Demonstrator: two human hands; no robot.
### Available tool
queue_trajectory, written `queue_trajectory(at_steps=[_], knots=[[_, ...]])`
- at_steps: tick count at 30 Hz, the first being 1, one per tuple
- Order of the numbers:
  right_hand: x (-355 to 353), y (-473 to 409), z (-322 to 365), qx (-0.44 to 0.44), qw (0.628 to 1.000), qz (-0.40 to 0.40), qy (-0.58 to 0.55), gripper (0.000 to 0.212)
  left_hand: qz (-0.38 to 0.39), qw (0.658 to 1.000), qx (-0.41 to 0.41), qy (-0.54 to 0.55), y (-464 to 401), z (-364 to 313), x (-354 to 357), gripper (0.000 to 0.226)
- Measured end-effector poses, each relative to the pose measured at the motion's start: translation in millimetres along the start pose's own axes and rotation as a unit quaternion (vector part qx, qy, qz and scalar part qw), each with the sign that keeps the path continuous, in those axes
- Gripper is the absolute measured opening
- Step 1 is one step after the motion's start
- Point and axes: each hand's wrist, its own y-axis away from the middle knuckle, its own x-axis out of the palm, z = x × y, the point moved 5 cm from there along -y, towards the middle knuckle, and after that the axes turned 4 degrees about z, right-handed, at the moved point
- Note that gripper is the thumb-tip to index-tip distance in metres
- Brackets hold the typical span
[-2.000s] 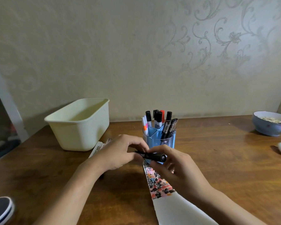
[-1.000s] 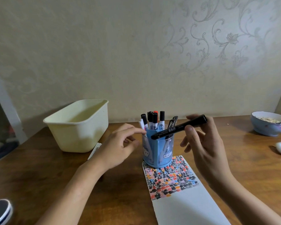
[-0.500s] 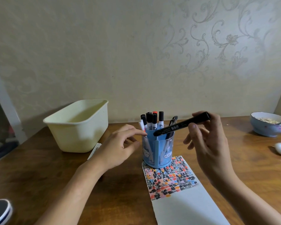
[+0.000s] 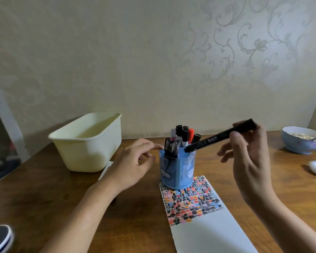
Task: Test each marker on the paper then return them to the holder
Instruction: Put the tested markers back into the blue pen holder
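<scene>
Centre of frame: a blue holder (image 4: 177,170), packed with upright capped markers (image 4: 182,137), stands on the far end of the paper (image 4: 199,216). The right hand (image 4: 248,161) pinches a black marker (image 4: 221,138), its lower tip at the holder's rim. The left hand (image 4: 133,167), fingers relaxed, fingertip at that rim. Left: cream tub (image 4: 88,143). Right edge: bowl (image 4: 301,141) of food. Wooden table (image 4: 44,194); patterned wallpaper (image 4: 244,48) behind.

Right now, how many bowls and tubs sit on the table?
2: a cream tub at the left near the wall, and a blue bowl at the far right with a spoon in it. Others may lie outside the view.
</scene>
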Motion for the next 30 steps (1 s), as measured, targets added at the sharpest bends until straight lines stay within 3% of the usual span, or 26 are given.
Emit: queue_trajectory(at_steps=[7,14,23,30], knots=[[5.2,0.9,-11.0,0.006,0.998,0.044,0.041,0.005,0.028,0.999,-0.040,-0.020,0.2,5.1,6.4,0.043],[25.0,4.9,-3.0,-0.026,0.993,0.085,0.077,0.044,0.043,0.998,-0.046,-0.031,-0.3,7.8,7.7,0.045],[36.5,7.9,-1.1,-0.071,0.966,0.128,0.212,0.028,0.055,0.997,-0.043,-0.023,-0.5,8.6,6.7,0.049],[40.8,16.2,-6.5,-0.081,0.948,0.176,0.254,0.045,0.069,0.996,-0.059,-0.023,0.0,11.7,3.5,0.052]])
